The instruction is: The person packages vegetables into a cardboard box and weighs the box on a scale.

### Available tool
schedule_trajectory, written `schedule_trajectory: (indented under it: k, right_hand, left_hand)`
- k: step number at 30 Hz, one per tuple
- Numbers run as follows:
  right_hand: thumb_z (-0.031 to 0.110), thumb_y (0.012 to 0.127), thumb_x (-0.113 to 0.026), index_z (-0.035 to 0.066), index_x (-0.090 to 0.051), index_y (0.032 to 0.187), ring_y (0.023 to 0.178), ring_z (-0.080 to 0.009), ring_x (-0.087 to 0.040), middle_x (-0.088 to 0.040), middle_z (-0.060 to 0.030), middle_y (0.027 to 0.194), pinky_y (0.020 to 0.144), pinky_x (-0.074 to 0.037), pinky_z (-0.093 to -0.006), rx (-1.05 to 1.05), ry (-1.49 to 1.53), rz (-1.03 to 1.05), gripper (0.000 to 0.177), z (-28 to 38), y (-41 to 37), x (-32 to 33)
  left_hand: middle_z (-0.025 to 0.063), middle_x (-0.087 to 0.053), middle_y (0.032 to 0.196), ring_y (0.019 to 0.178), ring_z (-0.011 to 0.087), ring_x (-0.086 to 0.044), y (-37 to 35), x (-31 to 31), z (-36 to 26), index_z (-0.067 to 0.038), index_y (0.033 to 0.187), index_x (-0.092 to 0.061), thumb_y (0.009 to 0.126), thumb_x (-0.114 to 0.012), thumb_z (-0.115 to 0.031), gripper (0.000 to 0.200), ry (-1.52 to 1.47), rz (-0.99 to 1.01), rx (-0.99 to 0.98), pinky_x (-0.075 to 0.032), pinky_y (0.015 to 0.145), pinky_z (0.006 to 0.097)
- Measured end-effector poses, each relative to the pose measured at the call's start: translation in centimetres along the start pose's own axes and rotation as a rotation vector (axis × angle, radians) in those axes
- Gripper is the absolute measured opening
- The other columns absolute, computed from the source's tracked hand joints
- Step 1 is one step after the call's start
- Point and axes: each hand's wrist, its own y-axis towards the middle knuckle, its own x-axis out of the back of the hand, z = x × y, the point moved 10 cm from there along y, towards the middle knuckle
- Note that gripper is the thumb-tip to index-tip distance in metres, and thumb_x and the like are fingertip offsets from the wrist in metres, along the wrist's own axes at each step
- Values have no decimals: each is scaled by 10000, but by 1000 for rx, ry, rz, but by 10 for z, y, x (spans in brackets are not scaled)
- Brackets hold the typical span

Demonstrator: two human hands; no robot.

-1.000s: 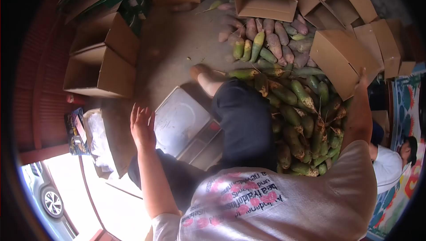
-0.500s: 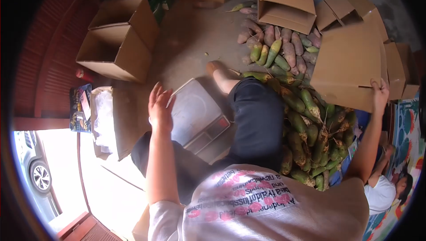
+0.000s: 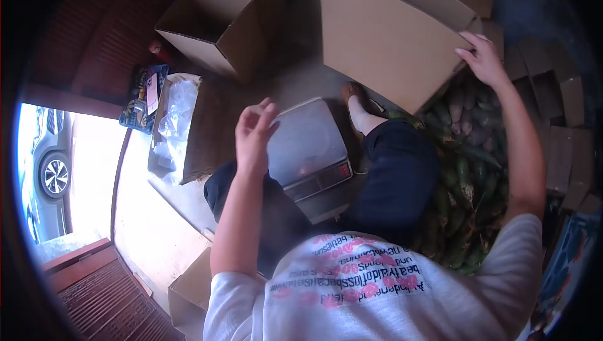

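Note:
My right hand [image 3: 483, 59] grips the edge of a large open cardboard box [image 3: 383, 36], thumb and fingers on its right side. The box is held tilted above the floor, beyond my right foot. My left hand [image 3: 253, 135] is raised beside the flat metal scale [image 3: 308, 140], fingers loosely bent and apart, with nothing in them. The scale lies between my legs, its display [image 3: 342, 171] lit red. On the right, long green and purplish root vegetables [image 3: 465, 177] are heaped by my leg, partly hidden by my arm and the box.
Open cardboard boxes [image 3: 242, 42] stand at the back left. A box with clear plastic bags [image 3: 178, 118] sits left of the scale. More cartons [image 3: 565, 155] line the right. A red shutter [image 3: 81, 58] and a parked car [image 3: 47, 165] are at the far left.
The large box has moved left from over the right-hand cartons to the area beyond the scale, with my right hand still on it. My view has turned to the right.

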Motion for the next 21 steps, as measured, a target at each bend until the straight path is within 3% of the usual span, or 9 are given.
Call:
schedule_trajectory:
  k: [3,5,7,9,13,15,18,20,21]
  right_hand:
    - [186,772,-660,26,-580,1088,870,-348,-607,-622,-189,869,765,-475,-407,114,65,-100,363,-2,52,-58]
    - [183,768,-659,65,-598,1084,975,-357,-582,-625,-190,973,839,-460,-409,65,0,-70,343,-4,83,-87]
    - [184,764,-662,108,-612,1085,1079,-343,-531,-627,-161,1042,930,-419,-397,170,-112,-260,334,-23,113,-117]
    - [157,766,-659,132,-615,1092,1170,-325,-462,-598,-118,1152,1001,-370,-392,52,19,-224,330,-32,137,-132]
    - [21,778,-621,122,-557,1199,1194,-320,-436,-476,-126,1316,1027,-361,-388,99,176,-264,438,-37,150,-180]
    - [4,784,-610,122,-526,1241,1147,-324,-488,-464,-123,1313,997,-399,-386,56,332,-118,479,-51,149,-204]
    - [-7,784,-607,108,-534,1223,1094,-316,-534,-503,-134,1235,955,-441,-353,60,555,-299,460,-105,146,-184]
    - [46,785,-609,123,-554,1191,1008,-306,-564,-518,-130,1182,827,-503,-391,42,152,-449,416,-133,144,-147]
    - [90,803,-576,195,-510,1245,969,-323,-581,-538,-128,1149,763,-514,-443,-188,-62,-417,459,-164,146,-143]
  left_hand:
    - [154,-485,1313,1059,162,-544,-8,40,-36,-67,762,-569,830,-667,-144,142,81,-65,-138,-427,903,291]
    - [119,-478,1334,1137,189,-530,-13,70,-53,-59,888,-605,884,-602,-124,66,230,-160,-200,-417,966,336]
    - [115,-465,1348,1164,189,-512,-15,88,-64,-23,1070,-615,899,-577,-113,197,362,-208,-244,-402,988,319]
    - [108,-467,1347,1179,187,-502,-11,90,-64,-4,1206,-556,910,-564,-127,321,366,-239,-205,-396,1001,309]
    - [139,-482,1320,1163,242,-511,15,68,-33,14,1261,-490,932,-515,-141,364,214,-261,-116,-408,989,339]
    - [145,-474,1319,1140,248,-533,30,47,-17,3,1291,-455,931,-492,-69,369,165,-233,-86,-435,970,333]
    - [143,-473,1324,1144,247,-531,51,21,-7,-5,1300,-447,922,-500,-62,386,246,-167,-82,-437,967,333]
    - [141,-452,1349,1188,259,-500,62,15,-2,-16,1322,-422,919,-492,-38,409,305,-155,-66,-410,1007,361]
    - [142,-454,1347,1186,259,-502,66,14,-1,-17,1319,-427,917,-494,-35,408,310,-163,-74,-413,1003,358]
